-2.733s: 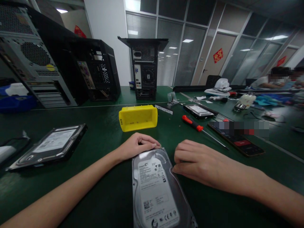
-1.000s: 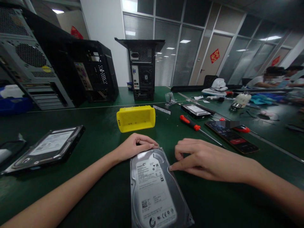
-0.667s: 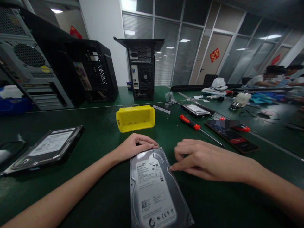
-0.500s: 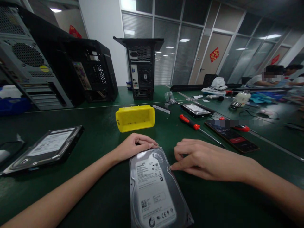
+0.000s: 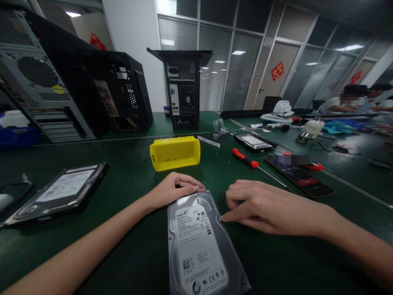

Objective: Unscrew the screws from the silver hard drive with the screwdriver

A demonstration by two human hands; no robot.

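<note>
A silver hard drive (image 5: 201,241) with a white label lies label up on the green table before me. My left hand (image 5: 176,189) is closed at its far end, thumb and curled fingers pressed against the top edge. My right hand (image 5: 256,205) is at the drive's right side, its fingers bent together and the fingertips touching the edge near a notch. Whatever may be between those fingertips is too small to make out. Beyond my left hand stands a yellow plastic bin (image 5: 175,153), its open side towards me. A red and black screwdriver (image 5: 245,158) lies past my right hand.
Another hard drive (image 5: 66,186) lies at the left, and a third drive (image 5: 253,142) at the back right. A phone (image 5: 299,176) lies right of the screwdriver. Computer cases (image 5: 184,88) stand at the back and left. People (image 5: 344,100) sit far right.
</note>
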